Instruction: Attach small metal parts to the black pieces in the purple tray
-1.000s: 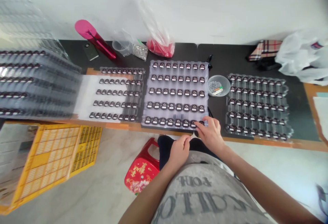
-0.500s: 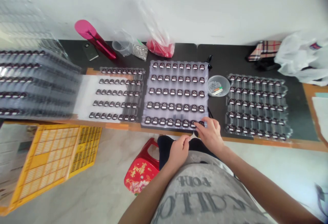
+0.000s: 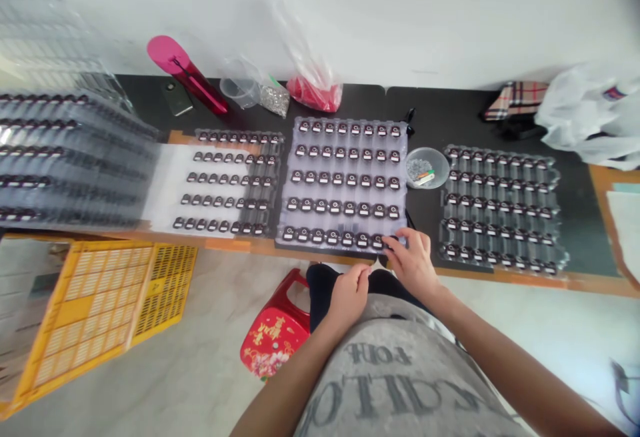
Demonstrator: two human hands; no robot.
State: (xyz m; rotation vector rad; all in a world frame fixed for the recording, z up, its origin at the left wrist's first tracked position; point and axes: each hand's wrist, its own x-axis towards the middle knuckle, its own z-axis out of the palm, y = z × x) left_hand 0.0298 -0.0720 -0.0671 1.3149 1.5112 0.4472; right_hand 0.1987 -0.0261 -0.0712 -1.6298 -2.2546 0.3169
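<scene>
In front of me lies a clear plastic tray (image 3: 320,167) with rows of small black round-topped parts (image 3: 347,239), each with a white label. My right hand (image 3: 416,262) is at the tray's near right corner. Its thumb and fingertips close around the last black part of the front row, which they mostly hide. Just below the tray's front edge, my left hand (image 3: 351,288) is closed in a pinch. A small white pointed piece (image 3: 379,264) sticks out from its fingertips; its kind cannot be made out.
Filled trays stand right (image 3: 500,210) and left (image 3: 275,183), with a tall tray stack (image 3: 115,177) farther left. Behind are a clear bowl (image 3: 435,165), a red bag (image 3: 317,95) and a phone (image 3: 177,99). A yellow crate (image 3: 90,310) and red stool (image 3: 275,330) are below.
My right hand's fingertips have shifted very slightly right at the tray corner, showing more of the neighbouring black part. My left hand has stayed in place.
</scene>
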